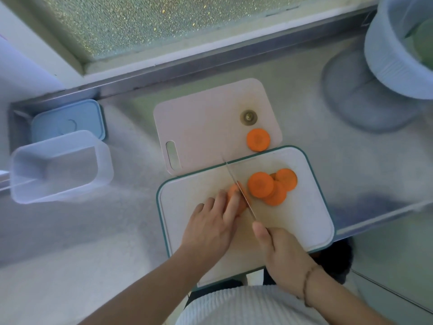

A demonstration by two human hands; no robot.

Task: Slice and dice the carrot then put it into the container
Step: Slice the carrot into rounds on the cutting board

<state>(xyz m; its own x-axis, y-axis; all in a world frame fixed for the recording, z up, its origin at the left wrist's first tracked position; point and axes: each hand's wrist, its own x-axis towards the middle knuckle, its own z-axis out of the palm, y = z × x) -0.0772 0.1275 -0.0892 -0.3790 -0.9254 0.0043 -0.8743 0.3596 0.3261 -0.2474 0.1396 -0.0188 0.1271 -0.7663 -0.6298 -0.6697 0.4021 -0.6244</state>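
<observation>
Two hands work over the near board (pixel 304 221), a white one with a teal rim. The left hand (pixel 210 221) lies flat on it with fingers (pixel 230 207) fairly straight, pressing down on the carrot (pixel 234 192), which shows as an orange piece just beyond and under the fingertips. The right hand (pixel 281 252) is wrapped round the handle of the knife (pixel 241 193), thumb stretched forward along the top; the handle itself is hidden in the grip. The thin blade runs away from this hand toward the far-left and crosses the carrot right beside the left fingertips.

Just right of the blade, on the same board, three slices (pixel 271 186) lie overlapping one another, with a bit of a fourth showing between them. A further slice (pixel 258 140) sits alone on the pink board (pixel 199 123), which lies behind the near board and is partly tucked under its far edge. A small brownish stub (pixel 248 117) rests farther back on that pink board.

Well to the left of both boards, on the steel counter (pixel 117 231), stands the clear container (pixel 61 165), open at the top. Its blue lid (pixel 68 120) lies just behind it, in the corner. At the far right stands a pale blue bowl (pixel 398 66) on a round base.
</observation>
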